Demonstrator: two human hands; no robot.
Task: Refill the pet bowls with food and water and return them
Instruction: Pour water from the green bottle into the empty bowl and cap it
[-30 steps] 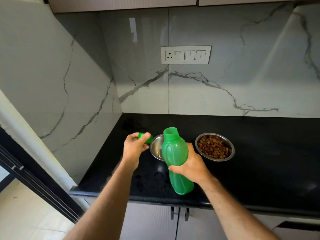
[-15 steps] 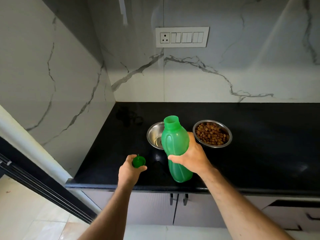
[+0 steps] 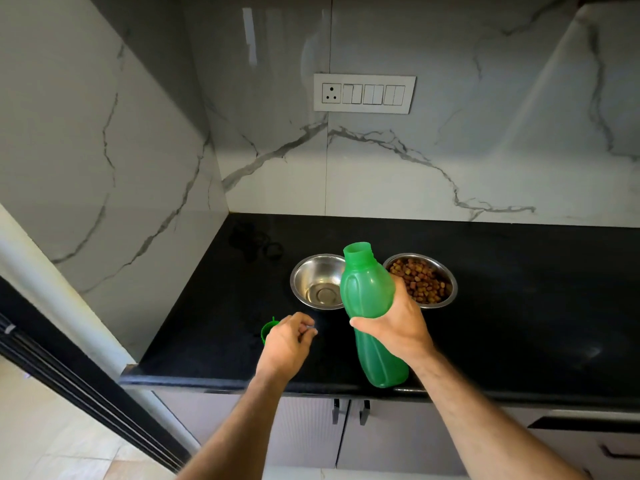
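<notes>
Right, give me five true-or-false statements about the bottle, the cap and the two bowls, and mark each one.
1. The right hand grips the green bottle. True.
2. The bottle has its cap screwed on. False: its mouth is open, and the green cap sits on the black counter.
3. The right-side steel bowl holds brown kibble. True.
4. The left-side steel bowl is full of kibble. False: it holds none; its shiny bottom shows.
5. The left hand holds a bowl. False: it is beside the cap, holding neither bowl.
</notes>
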